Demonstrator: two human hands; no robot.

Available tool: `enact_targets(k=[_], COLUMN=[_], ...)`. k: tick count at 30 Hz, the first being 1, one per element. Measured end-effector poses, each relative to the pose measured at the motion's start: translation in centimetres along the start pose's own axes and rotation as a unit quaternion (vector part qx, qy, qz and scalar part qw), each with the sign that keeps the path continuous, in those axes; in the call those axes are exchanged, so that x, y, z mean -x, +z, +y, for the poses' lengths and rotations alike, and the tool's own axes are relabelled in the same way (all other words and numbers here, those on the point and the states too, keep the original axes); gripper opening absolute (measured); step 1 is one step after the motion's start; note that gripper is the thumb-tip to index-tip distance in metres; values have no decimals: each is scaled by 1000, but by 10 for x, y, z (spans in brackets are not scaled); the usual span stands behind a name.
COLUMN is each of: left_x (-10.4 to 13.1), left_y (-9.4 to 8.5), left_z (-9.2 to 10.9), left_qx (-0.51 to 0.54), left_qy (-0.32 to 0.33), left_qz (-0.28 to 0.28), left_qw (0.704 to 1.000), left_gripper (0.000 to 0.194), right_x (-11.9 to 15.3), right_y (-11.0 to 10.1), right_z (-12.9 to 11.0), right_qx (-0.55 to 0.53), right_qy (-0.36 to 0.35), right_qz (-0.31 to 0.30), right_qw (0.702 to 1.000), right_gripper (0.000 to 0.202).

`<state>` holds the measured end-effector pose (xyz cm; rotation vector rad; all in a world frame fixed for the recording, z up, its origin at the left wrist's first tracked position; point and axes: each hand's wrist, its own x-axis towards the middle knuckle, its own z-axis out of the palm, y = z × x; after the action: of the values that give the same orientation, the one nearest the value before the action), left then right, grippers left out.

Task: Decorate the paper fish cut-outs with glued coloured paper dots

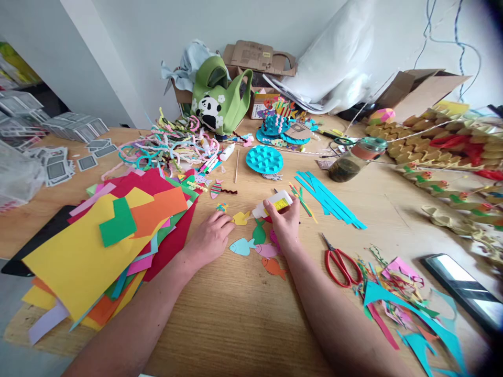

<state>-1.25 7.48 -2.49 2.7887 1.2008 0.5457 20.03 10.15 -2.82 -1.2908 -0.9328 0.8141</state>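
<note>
My right hand [285, 219] is wrapped round a white glue bottle [280, 201] with a yellow label, tilted so its nozzle points left and down. That nozzle is at the tail of a yellow paper fish [240, 218]; whether it touches cannot be made out. With bent fingers, my left hand [210, 235] holds the yellow fish at its left edge against the table. Just below lie a light blue fish [241, 246], a green fish [259, 233], a pink fish [267, 250] and an orange fish [274, 267]. A magenta fish [275, 241] is partly hidden by my right hand.
Coloured paper sheets [74, 251] pile up at left, pipe cleaners [168, 144] behind. Beyond my hands sit a blue scalloped disc [264, 159] and blue strips [330, 199]. Red-handled scissors [341, 264], paper scraps [408, 303], a phone [463, 288] and a jar [356, 159] are at right.
</note>
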Motion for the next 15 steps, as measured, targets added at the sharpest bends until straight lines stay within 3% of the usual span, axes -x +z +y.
enact_targets(k=[15], left_x=[0], left_y=[-1], left_z=[1], left_qx=[0], left_qy=[0], left_qz=[0], left_qw=[1000], left_gripper=[40], right_x=[0], right_y=[1], right_z=[4], right_qx=[49], right_qy=[-16], right_qz=[-4], right_qw=[999], right_gripper=[59])
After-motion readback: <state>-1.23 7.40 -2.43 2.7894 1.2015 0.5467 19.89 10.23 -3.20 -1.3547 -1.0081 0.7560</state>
